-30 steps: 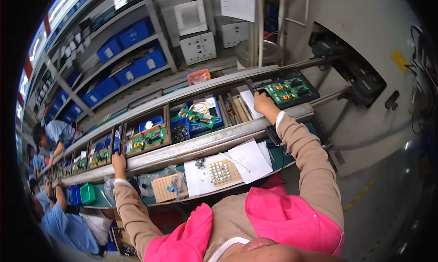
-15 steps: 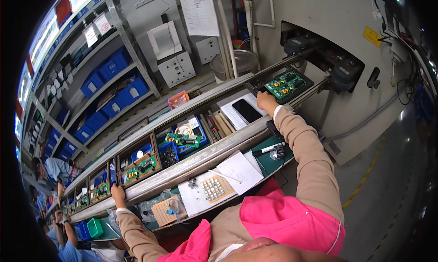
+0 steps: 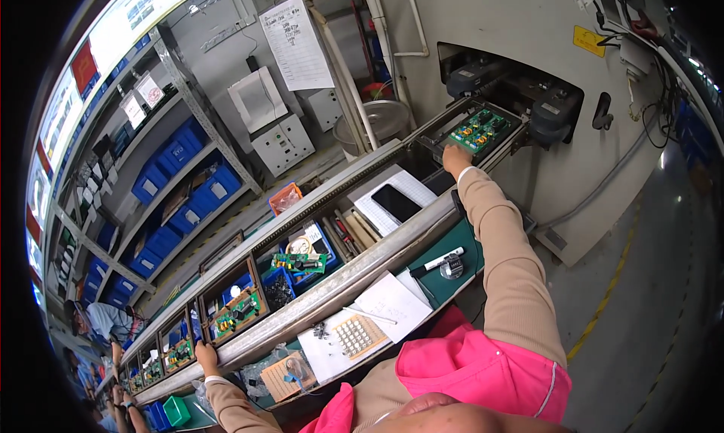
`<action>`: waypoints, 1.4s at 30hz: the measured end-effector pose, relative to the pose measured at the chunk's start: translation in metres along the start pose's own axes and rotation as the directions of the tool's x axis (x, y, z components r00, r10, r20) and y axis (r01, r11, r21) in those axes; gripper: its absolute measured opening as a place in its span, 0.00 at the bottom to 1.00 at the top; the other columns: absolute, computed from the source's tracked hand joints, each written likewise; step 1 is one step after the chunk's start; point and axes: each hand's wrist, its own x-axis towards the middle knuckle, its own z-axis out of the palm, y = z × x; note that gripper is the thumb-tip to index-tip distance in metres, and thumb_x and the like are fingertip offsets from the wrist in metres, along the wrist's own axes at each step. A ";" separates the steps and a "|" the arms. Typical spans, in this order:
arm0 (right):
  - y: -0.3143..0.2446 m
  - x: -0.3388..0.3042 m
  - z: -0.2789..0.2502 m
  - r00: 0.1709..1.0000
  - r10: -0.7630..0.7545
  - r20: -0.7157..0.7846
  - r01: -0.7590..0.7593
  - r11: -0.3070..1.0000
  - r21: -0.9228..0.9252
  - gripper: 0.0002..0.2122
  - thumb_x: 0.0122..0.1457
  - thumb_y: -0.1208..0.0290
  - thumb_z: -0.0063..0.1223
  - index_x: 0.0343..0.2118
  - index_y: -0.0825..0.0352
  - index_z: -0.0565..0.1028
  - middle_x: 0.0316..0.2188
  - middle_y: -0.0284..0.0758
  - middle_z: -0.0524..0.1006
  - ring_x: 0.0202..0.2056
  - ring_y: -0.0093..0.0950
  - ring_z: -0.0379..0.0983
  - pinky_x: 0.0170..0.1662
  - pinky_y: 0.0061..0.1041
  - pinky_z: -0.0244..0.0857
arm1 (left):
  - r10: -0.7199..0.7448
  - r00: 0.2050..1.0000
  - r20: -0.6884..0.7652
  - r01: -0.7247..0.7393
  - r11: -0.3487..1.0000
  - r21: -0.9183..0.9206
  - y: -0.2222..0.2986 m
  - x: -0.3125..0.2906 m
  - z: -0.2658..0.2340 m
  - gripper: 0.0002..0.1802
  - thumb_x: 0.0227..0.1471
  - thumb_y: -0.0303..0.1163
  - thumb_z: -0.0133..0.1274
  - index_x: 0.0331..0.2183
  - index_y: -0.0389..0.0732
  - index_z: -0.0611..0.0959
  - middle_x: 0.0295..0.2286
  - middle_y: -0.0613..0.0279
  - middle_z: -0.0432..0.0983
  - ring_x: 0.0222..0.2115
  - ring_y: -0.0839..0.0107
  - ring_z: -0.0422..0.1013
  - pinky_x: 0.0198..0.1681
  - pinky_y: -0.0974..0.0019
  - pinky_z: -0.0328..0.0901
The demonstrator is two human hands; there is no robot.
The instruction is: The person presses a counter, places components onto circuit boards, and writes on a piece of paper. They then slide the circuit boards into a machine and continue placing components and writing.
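Observation:
At the conveyor's right end, a green circuit board [image 3: 480,131] lies in a dark carrier frame [image 3: 504,148] by the machine's opening. My right hand [image 3: 457,161] is closed on the near left side of that frame; its fingertips are partly hidden. Farther left, my left hand [image 3: 205,357] grips the near corner of a second carrier frame [image 3: 256,280], which holds another green board [image 3: 238,312]. Between the two frames, a loose circuit board [image 3: 300,263] rests on a blue bin in the conveyor gap.
The machine [image 3: 520,18] stands at the right end. A phone [image 3: 396,204] lies on a notebook between the rails. Papers [image 3: 391,306], a marker [image 3: 441,261] and a component-filled tray [image 3: 357,335] sit on the near bench. Shelves hold blue bins [image 3: 175,148]; co-workers are at far left.
My right hand and the carrier frame under it have moved right, closer into the machine's opening. My left hand stays at the second frame's corner. The whole view has shifted slightly.

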 end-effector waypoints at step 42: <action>-0.099 -0.327 0.000 0.610 -0.788 -0.084 0.537 0.333 0.775 0.04 0.49 0.80 0.52 0.29 0.73 0.75 0.27 0.40 0.75 0.30 0.35 0.74 0.32 0.25 0.67 | 0.650 0.698 0.300 -0.470 0.732 -0.494 0.247 -0.057 -0.023 0.18 0.47 0.28 0.53 0.42 0.33 0.76 0.36 0.44 0.74 0.38 0.51 0.71 0.41 0.59 0.66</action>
